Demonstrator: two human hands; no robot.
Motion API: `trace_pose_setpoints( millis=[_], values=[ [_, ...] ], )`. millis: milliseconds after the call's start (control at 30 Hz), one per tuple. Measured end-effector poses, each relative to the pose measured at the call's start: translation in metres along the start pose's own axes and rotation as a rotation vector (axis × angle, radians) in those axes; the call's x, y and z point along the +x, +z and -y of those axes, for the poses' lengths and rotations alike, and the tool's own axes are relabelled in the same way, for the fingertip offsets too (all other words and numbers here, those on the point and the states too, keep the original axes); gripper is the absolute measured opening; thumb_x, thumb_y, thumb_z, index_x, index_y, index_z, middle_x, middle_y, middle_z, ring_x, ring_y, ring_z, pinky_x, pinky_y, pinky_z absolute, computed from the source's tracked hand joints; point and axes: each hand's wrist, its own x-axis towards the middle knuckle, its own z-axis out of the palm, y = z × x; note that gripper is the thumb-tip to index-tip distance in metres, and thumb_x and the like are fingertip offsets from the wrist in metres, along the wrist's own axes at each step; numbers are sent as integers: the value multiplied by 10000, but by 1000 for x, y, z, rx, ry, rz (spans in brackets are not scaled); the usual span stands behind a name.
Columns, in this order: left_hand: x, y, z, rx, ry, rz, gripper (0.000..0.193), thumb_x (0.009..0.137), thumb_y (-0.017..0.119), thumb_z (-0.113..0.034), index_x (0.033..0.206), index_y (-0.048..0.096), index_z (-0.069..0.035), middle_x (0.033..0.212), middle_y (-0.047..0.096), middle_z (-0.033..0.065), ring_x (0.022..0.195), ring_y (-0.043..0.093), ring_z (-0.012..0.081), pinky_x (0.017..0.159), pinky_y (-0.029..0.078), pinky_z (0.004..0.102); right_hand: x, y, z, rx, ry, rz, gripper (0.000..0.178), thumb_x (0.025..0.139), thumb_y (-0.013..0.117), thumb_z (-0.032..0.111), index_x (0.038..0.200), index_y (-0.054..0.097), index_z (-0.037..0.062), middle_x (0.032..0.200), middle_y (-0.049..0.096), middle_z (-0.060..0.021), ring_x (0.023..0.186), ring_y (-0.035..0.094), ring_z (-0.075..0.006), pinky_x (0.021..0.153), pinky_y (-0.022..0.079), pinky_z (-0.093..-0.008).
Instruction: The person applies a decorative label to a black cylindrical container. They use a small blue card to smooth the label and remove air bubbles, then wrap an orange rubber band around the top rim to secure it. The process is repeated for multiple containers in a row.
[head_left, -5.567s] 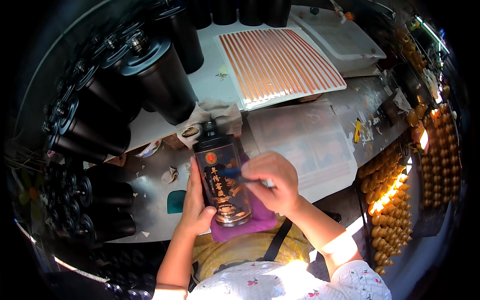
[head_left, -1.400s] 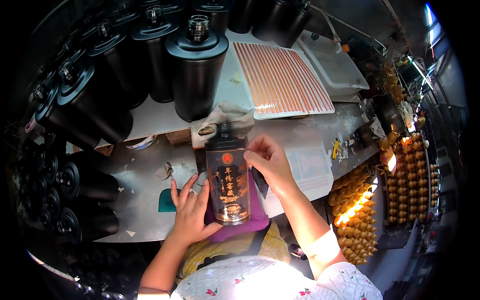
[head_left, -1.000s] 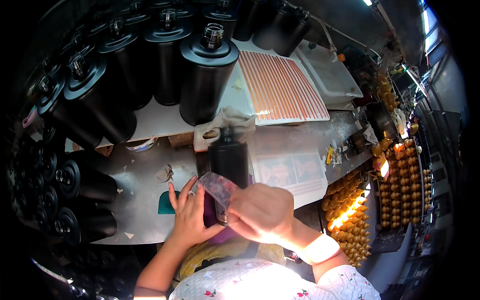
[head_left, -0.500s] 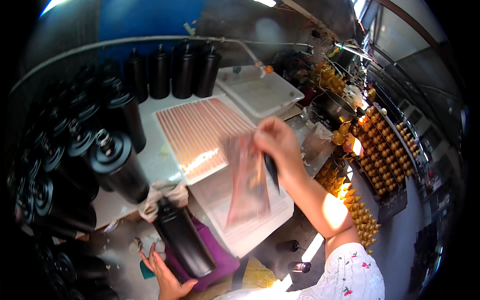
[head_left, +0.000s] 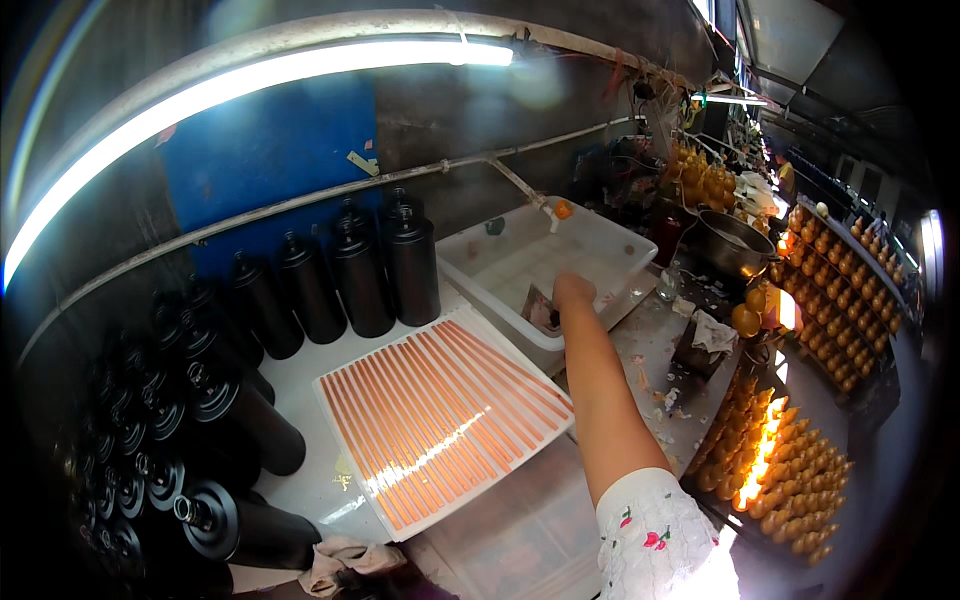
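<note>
Reaching farther out than half a second ago, the right hand [head_left: 574, 291] has gone from above the pale see-through sheet [head_left: 510, 530] to the white plastic tub [head_left: 495, 303], taking the dark reddish film [head_left: 539, 309] along. That film now lies inside the tub, just left of the hand. Whether the fingers are clamped on it cannot be told, since the back of the hand hides them; the film's far end is hard to make out too. The left hand, seen at lower left before, is now out of view.

What looks like shallow water covers the tub's floor around the hand, though glare blurs its surface. Just beyond the hand, a tap with an orange knob [head_left: 563, 209] hangs over the tub. Well to the right of the hand stands a metal pot [head_left: 738, 262]; its contents are unclear. Nearer than the pot, crumpled paper [head_left: 713, 333] lies on a dark box [head_left: 694, 356].

Left of the hand and nearer the person lies the striped sheet [head_left: 445, 415]. Black bottles [head_left: 265, 300] crowd farther left, many merging in shadow. Below them, a rag [head_left: 350, 562] is cut off by the lower edge.
</note>
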Motion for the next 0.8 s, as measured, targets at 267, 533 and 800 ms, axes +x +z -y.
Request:
trace_pose_setpoints(
  millis=[267,533,800],
  values=[
    [13,2,-10,-26,-50,-9,1050,862,333,-824,1526,312,-9,1513,356,283,1395,310,469,1151,95,653,21,6,-10,-169,-57,177,309,883,707,337,1110,742,131,1110,734,-65,1066,688,-261,824,536,-382],
    [6,6,-5,-6,-73,14,1137,851,297,-849,1506,300,81,1511,358,308,1389,302,489,1152,136,594,-69,-91,1,455,-380,-543,89,841,679,197,843,652,113,830,700,-114,811,672,-343,690,516,-465],
    [65,-43,-48,-145,55,-280,794,902,654,-437,1435,394,92,1421,466,254,1350,397,397,1139,235,507,-271,-229,4,542,-937,-631,77,851,689,130,887,633,92,788,686,-67,717,661,-274,610,482,-374]
  ],
)
